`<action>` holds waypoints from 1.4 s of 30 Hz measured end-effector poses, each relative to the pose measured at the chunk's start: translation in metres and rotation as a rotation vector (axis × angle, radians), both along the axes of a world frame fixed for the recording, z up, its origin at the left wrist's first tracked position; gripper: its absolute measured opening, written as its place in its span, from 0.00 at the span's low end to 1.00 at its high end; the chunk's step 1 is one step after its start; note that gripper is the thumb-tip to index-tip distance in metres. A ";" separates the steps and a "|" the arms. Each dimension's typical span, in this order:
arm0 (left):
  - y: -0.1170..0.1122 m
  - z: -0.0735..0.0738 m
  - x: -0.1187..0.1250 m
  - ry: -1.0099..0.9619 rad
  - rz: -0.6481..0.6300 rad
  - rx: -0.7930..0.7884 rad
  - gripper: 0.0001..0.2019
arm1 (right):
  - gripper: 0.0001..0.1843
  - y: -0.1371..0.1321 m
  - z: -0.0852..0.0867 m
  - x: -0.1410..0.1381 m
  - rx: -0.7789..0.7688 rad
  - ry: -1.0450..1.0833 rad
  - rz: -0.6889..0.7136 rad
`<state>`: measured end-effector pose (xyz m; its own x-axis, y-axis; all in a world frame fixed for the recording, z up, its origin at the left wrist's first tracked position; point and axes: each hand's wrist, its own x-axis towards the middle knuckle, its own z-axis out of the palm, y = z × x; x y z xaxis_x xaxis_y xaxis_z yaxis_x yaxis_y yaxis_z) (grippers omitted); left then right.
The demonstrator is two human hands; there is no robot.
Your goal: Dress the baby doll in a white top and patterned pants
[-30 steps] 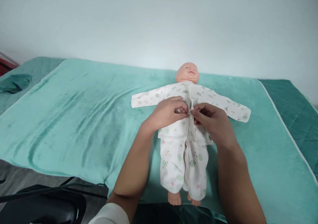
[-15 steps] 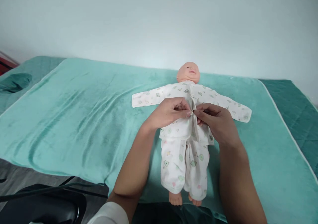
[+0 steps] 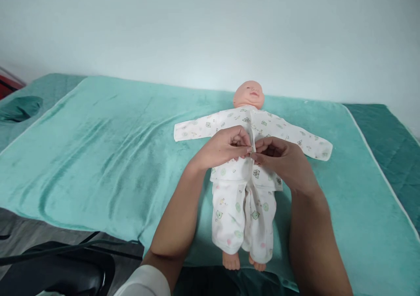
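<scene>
A baby doll (image 3: 248, 93) lies on its back in a white printed jacket (image 3: 229, 120) and matching trousers (image 3: 229, 217), its bare feet showing at the hems. Both jacket sleeves stretch out sideways. At the chest, my left hand (image 3: 226, 146) pinches the jacket's front edge from the left. Opposite it, my right hand (image 3: 282, 156) pinches the other front edge, its thumb and fingertips meeting those of the left hand at the centre line. Any fastener between the fingertips is too small and covered to make out.
A turquoise plush cover (image 3: 98, 156) with some creases spreads over the bed under the doll. Darker quilted cloth (image 3: 383, 147) shows at the right end. A pale wall (image 3: 210, 29) rises behind. At the lower left are a black chair (image 3: 59, 269) and grey floor (image 3: 19, 226).
My right fingertips have shifted slightly left and down, against the left ones. The front flap that stood up between my hands now lies flatter, with the two jacket edges closer together.
</scene>
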<state>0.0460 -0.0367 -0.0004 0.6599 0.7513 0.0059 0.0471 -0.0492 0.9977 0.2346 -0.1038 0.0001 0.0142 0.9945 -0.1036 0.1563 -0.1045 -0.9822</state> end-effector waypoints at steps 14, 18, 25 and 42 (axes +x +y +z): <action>0.001 -0.002 0.000 0.088 -0.079 0.067 0.09 | 0.09 -0.003 0.005 -0.009 0.025 -0.365 -0.003; -0.004 0.000 0.004 0.165 0.007 0.130 0.08 | 0.07 -0.004 0.006 -0.013 0.072 -0.489 -0.017; -0.002 -0.001 0.002 0.090 -0.051 0.092 0.05 | 0.07 -0.005 0.007 -0.010 0.070 -0.444 0.019; 0.001 0.004 -0.008 0.182 -0.104 0.008 0.05 | 0.10 -0.001 -0.002 -0.001 -0.055 -0.077 0.063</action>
